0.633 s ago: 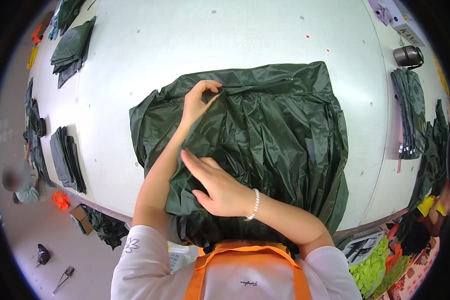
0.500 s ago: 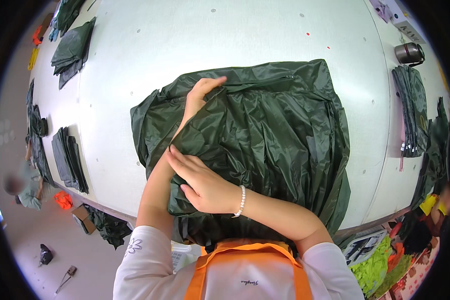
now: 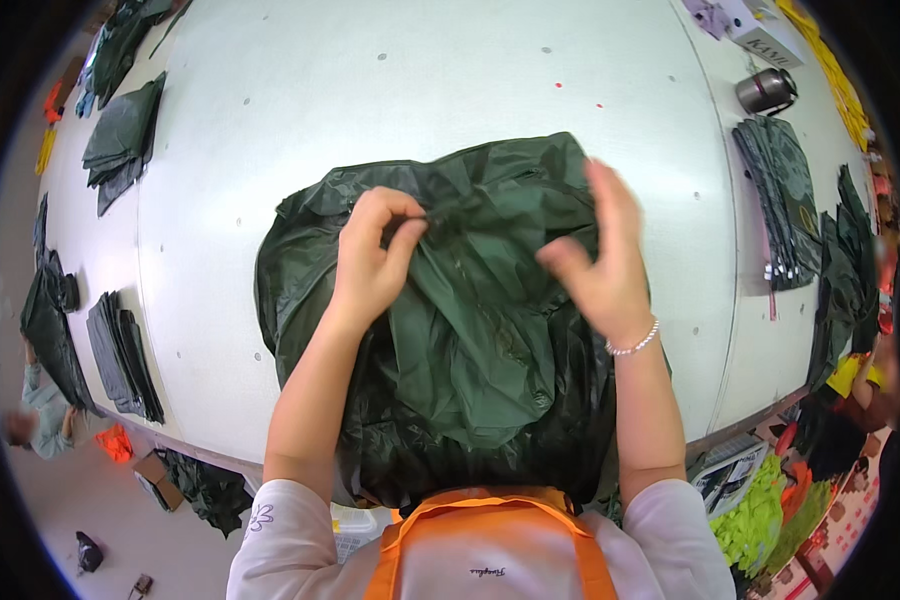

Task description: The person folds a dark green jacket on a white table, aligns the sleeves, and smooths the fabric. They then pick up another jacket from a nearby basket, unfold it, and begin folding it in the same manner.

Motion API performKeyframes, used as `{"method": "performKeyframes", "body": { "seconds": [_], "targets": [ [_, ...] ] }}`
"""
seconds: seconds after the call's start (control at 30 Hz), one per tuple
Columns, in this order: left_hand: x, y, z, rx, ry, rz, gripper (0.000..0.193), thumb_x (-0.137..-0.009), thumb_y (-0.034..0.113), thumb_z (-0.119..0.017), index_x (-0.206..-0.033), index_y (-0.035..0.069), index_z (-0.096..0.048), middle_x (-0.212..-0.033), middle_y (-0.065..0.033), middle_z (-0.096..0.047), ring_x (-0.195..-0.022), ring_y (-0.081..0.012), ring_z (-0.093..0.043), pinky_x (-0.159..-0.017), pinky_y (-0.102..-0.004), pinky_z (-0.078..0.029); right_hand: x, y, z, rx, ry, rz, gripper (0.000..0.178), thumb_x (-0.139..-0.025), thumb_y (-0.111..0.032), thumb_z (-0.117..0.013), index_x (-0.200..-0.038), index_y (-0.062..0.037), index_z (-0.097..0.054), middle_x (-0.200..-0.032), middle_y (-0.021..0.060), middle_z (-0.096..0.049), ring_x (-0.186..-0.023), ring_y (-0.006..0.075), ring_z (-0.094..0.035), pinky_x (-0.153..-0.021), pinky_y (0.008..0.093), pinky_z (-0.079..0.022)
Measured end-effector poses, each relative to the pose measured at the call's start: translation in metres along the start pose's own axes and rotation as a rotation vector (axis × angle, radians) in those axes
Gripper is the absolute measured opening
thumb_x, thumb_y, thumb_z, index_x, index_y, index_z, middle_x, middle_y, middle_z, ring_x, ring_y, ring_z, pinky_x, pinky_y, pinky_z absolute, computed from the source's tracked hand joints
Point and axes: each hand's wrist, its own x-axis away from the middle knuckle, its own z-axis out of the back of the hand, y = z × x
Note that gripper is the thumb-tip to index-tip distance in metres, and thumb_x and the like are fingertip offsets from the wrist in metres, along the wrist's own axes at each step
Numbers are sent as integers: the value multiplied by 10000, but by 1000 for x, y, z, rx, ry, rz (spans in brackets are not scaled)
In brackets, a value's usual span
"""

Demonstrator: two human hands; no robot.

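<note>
A crumpled dark green garment (image 3: 480,350) of thin, shiny, coated fabric lies on the white table in front of me, its near edge against my body. My left hand (image 3: 370,262) is closed, pinching a fold of it between thumb and fingers near the upper left. Over the garment's upper right edge, my right hand (image 3: 615,262) is open, thumb and fingers apart, slightly blurred and holding nothing. Between the hands a lighter green panel hangs loosely over the darker folds. What kind of garment it is cannot be made out.
Folded dark green pieces (image 3: 125,140) and a neat pile (image 3: 122,355) lie along the table's left side. At the right are a folded stack (image 3: 782,200), a metal pot (image 3: 767,91) and a white box (image 3: 767,38). Another person (image 3: 45,410) is at the far left.
My crossed arms have parted. The right hand has swung from the left forearm to the garment's upper right. My left hand has closed on the fabric, and the lighter panel is now exposed.
</note>
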Motion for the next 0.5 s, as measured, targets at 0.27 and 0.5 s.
{"method": "performKeyframes", "body": {
  "seconds": [0.27,0.5],
  "targets": [
    [19,122,49,91,-55,-490,469,-644,269,-829,-956,54,-552,-1060,-164,-571,-1045,-333,-524,-953,-475,-369,23,-93,44,-272,-95,190,399,-572,30,-659,-954,-28,-560,-893,136,-595,-835,334,-606,-694,361,-508],
    [81,183,5,765,-1073,116,1039,-468,342,-909,-1325,38,-406,-1314,-130,-448,-1247,-220,-406,-1052,-372,-295,46,-209,100,-366,207,557,273,-731,-140,-733,-742,-34,-482,-1020,132,-555,-859,260,-488,-714,324,-428]
  ]
}}
